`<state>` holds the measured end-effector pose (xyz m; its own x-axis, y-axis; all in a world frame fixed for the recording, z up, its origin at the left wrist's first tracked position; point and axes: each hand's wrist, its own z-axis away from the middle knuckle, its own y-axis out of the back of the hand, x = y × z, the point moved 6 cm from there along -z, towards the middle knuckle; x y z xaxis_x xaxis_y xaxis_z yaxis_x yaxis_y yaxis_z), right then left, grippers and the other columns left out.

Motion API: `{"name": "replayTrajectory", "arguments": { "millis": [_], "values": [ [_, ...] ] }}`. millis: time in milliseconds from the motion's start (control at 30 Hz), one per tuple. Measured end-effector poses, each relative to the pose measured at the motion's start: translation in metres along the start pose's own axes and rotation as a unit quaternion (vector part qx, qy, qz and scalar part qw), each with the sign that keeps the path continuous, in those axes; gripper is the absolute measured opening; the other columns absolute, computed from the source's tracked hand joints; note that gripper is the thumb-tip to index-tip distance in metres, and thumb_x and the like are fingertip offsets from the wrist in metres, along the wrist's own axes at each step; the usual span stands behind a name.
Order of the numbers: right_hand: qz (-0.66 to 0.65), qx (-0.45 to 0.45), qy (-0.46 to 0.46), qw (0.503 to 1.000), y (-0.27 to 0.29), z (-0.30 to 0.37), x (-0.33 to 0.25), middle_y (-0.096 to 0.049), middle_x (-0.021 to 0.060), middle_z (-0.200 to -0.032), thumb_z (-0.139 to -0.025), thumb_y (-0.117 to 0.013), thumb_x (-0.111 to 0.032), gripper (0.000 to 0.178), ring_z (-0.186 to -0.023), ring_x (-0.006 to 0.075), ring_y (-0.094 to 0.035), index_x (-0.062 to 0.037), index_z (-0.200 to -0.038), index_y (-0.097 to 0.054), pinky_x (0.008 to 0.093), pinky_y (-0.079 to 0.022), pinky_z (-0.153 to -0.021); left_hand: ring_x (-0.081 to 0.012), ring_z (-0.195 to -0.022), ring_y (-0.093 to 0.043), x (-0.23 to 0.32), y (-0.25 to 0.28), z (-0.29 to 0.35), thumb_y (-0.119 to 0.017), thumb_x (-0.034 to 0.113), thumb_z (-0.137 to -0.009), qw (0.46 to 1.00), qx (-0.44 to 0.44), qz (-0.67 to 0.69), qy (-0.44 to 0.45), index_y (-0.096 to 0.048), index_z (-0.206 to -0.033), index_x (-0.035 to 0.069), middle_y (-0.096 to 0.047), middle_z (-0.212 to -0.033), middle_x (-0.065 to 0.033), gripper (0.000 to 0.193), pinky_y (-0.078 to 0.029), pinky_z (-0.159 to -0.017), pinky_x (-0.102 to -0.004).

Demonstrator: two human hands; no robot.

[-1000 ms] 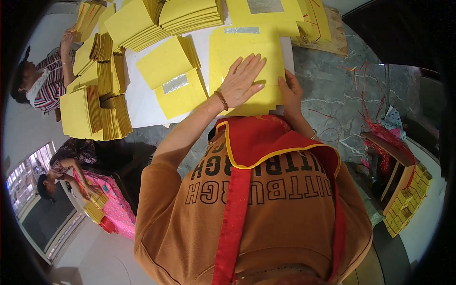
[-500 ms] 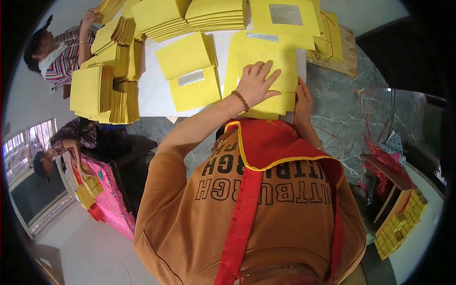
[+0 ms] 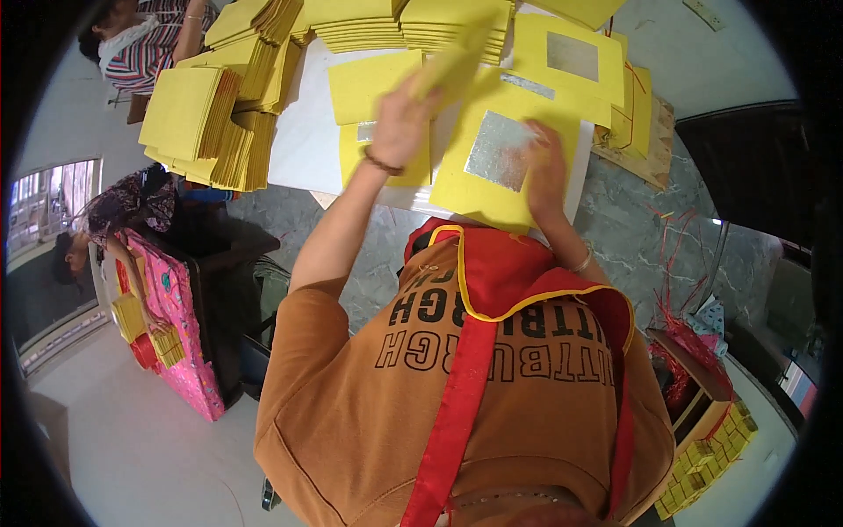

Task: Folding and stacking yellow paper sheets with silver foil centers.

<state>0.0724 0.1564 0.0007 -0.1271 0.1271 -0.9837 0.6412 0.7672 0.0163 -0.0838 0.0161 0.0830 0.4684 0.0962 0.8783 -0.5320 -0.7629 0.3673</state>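
My left hand [image 3: 401, 127], a beaded bracelet at its wrist, is raised over the left of the white-topped table. It grips a folded yellow paper [image 3: 458, 60], blurred by motion. In front of me lies a yellow paper sheet [image 3: 479, 200] with a silver foil square [image 3: 496, 154] in its middle. Over the right edge of that foil is my right hand [image 3: 546, 171], its fingers smeared, so their grip cannot be read. Folded yellow papers [image 3: 373, 92] with a silver patch lie partly behind my left hand.
Stacks of folded yellow paper [image 3: 189, 114] line the table's left and far sides. More foil-marked sheets [image 3: 536, 48] lie at the far right, by a wooden board [image 3: 654, 158]. Two other people sit at the left, one at a pink-covered table [image 3: 180, 325].
My left hand has lifted off the sheets and moved left with a folded paper. A sheet with a large silver square now shows, and my right hand has come over it.
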Motion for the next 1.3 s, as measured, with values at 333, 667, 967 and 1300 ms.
{"name": "replayTrajectory", "arguments": {
  "millis": [333, 667, 967, 1300],
  "values": [
    [0.502, -0.404, 0.483, 0.592, -0.160, -0.015, 0.015, -0.031, 0.0046, -0.140, -0.071, -0.058, -0.004, 0.068, -0.131, 0.0230, -0.023, -0.0263, -0.131, -0.036, 0.0473, -0.020, -0.106, -0.0194, -0.096, -0.056, -0.046, 0.166, 0.072, -0.057, 0.010, -0.085, 0.897, 0.348, 0.260, 0.084, -0.049, -0.115, -0.001, -0.056, -0.109, -0.0092, 0.033, -0.047, -0.082, -0.0319],
    [0.315, -0.333, 0.283, 0.843, -0.155, -0.055, 0.003, -0.054, 0.0069, -0.107, -0.078, -0.056, -0.017, 0.017, -0.109, 0.0237, -0.045, -0.0098, -0.092, -0.062, 0.0418, -0.035, -0.089, -0.0206, -0.093, -0.057, -0.033, 0.216, 0.107, -0.054, 0.008, -0.087, 0.868, 0.463, 0.179, 0.033, -0.047, -0.116, -0.003, -0.055, -0.109, -0.0114, 0.032, -0.048, -0.081, -0.0327],
    [0.219, -0.198, -0.210, 0.932, -0.136, -0.107, 0.090, -0.063, 0.0068, -0.067, -0.077, -0.060, -0.034, 0.030, -0.061, 0.0165, -0.059, -0.0050, -0.081, -0.064, 0.0326, -0.046, -0.057, -0.0256, -0.097, -0.052, -0.009, 0.122, 0.024, -0.051, -0.005, -0.071, 0.882, 0.154, -0.403, -0.190, -0.055, -0.113, 0.008, -0.056, -0.114, -0.0085, 0.044, -0.038, -0.084, -0.0378],
    [0.159, -0.178, -0.288, 0.927, -0.139, -0.105, 0.125, -0.065, 0.0100, -0.083, -0.078, -0.056, -0.036, 0.031, -0.072, 0.0224, -0.061, -0.0081, -0.089, -0.065, 0.0339, -0.047, -0.067, -0.0229, -0.108, -0.046, -0.124, 0.037, 0.020, -0.053, 0.004, -0.071, 0.842, -0.114, -0.516, -0.111, -0.049, -0.124, 0.025, -0.048, -0.125, -0.0026, 0.057, -0.031, -0.091, -0.0412]
  ]
}}
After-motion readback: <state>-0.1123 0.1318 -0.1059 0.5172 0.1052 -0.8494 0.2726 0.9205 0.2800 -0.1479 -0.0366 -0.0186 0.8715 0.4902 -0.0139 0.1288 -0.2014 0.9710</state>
